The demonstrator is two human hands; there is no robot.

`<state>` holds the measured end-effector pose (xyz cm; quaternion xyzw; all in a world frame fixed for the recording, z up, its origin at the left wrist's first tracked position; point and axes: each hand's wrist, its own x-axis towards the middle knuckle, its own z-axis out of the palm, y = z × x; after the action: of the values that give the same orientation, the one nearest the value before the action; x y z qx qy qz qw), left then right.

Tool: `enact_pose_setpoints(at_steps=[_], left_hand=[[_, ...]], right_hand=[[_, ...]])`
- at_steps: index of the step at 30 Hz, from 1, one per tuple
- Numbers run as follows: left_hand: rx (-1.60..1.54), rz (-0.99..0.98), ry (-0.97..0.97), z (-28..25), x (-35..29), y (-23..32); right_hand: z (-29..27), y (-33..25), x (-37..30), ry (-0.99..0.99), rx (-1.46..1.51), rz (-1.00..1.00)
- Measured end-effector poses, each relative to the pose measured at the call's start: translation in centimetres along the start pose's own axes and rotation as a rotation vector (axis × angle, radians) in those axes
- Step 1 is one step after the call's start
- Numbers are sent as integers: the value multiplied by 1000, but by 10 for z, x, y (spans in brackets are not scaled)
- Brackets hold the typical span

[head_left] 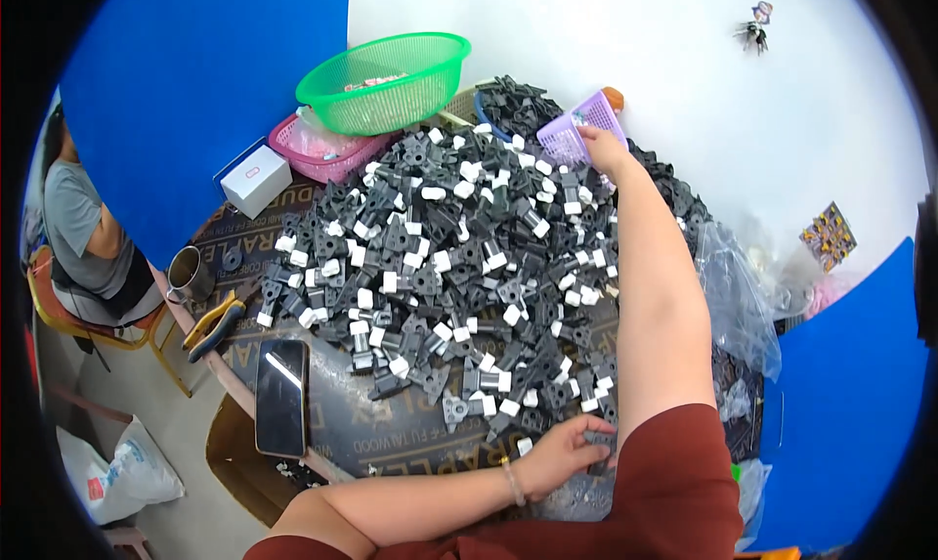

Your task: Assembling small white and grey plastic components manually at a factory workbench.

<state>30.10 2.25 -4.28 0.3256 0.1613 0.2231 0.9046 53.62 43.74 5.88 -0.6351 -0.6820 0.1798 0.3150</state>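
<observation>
My left hand is at the near edge of the pile, its thumb and fingers closed on a dark grey plastic part. Part of that piece is hidden behind my right arm. At the far side, my right hand reaches to a tilted purple plastic basket, fingers bent together at its opening over small pale pieces. What they hold, if anything, cannot be made out. Between the hands spreads a large heap of black plastic parts, many with white block-shaped ends.
Behind the heap are a green basket, a pink basket and more black parts. On the left lie a white box, metal mug, pliers and phone. Plastic bags hang right. A person sits far left.
</observation>
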Motion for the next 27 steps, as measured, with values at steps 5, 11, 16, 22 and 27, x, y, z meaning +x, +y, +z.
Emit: enact_pose_setpoints(at_steps=[5,11,16,22,27], left_hand=[[-30,-45,-3,0,-1,11],[-72,-52,-1,2,1,12],[-85,-32,7,0,2,9],[-72,-41,1,2,2,10],[-105,-30,28,3,-1,9]], right_hand=[[-18,-10,13,-270,-117,175],[-20,-1,19,-320,-151,158],[-13,8,20,-255,-106,152],[-10,30,20,-7,147,52],[-39,-3,-17,57,559,96]])
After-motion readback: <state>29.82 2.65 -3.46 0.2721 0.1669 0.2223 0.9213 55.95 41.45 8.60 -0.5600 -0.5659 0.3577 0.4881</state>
